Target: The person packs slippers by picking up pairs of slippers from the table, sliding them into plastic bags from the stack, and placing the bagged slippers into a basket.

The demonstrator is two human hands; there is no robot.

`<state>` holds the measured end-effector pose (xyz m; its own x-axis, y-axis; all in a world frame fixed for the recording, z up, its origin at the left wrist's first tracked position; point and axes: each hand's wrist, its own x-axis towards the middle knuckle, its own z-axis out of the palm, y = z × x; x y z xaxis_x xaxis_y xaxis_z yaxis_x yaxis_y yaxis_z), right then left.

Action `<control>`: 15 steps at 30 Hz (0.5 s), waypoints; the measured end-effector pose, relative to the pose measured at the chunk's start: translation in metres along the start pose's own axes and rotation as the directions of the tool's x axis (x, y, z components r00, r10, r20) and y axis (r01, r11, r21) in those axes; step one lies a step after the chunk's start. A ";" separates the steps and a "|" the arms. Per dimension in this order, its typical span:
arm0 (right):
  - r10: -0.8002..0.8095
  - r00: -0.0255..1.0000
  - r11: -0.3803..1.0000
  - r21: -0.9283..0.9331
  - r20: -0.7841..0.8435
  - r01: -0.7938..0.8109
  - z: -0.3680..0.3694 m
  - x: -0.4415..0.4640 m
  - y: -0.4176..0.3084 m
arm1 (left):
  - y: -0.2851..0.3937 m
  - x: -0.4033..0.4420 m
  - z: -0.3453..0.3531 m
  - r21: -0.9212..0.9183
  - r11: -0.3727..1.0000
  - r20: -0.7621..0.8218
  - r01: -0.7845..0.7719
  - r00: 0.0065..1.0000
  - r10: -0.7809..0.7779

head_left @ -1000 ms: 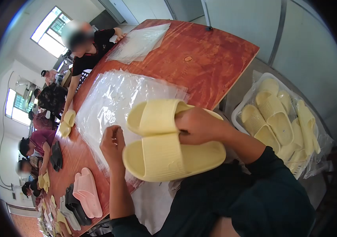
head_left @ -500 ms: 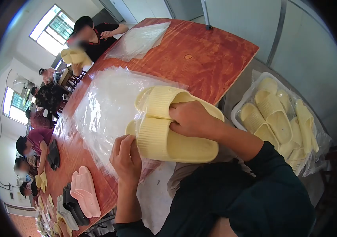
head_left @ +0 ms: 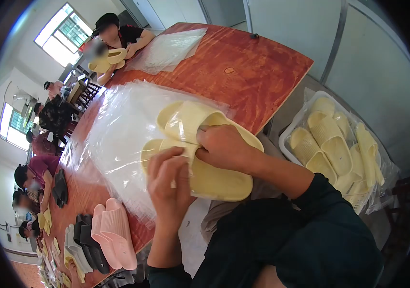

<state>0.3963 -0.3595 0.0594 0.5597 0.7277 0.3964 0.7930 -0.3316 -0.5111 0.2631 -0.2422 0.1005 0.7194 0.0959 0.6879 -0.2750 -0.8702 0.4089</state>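
Observation:
A pair of yellow slippers (head_left: 221,182) lies side by side over the near edge of the stack of clear plastic bags (head_left: 118,125). Clear film covers their toe ends. My right hand (head_left: 224,148) grips the pair where the two straps meet, its fingertips partly inside the openings. My left hand (head_left: 170,180) is at the strap of the nearer slipper, fingers bent and pinched at the film's edge.
On the red-brown table (head_left: 262,62) stand pink slippers (head_left: 113,235), black slippers (head_left: 89,245) and more bags (head_left: 171,50). A lined basket (head_left: 286,139) of yellow slippers is at right. Across the table, a co-worker (head_left: 130,36) holds yellow slippers; several people sit further left.
The slippers have gone from bare to partly covered by film, and shifted left. My left hand has moved right, onto the nearer slipper. The co-worker has lifted yellow slippers off the table.

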 end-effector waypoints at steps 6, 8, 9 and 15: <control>-0.090 0.990 0.989 0.106 -0.113 0.102 0.020 0.003 0.011 | 0.024 -0.012 0.030 -0.092 0.970 0.096 -0.224 0.968 0.233; -0.006 0.997 0.987 0.159 -0.073 0.018 0.013 0.000 0.011 | 0.024 -0.013 0.031 -0.177 0.971 0.001 -0.158 0.987 0.161; 0.032 0.988 0.986 0.166 -0.154 -0.006 0.009 -0.003 0.013 | 0.021 -0.013 0.029 -0.179 0.970 -0.003 -0.162 0.986 0.164; 0.170 0.951 0.974 0.191 -0.258 -0.122 -0.003 -0.004 0.011 | 0.019 -0.015 0.020 0.127 0.981 -0.081 -0.148 0.984 0.159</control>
<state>0.4034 -0.3675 0.0550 0.7293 0.4811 0.4865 0.6577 -0.2970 -0.6922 0.2599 -0.2702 0.0859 0.6129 -0.0049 0.7902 -0.2951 -0.9290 0.2231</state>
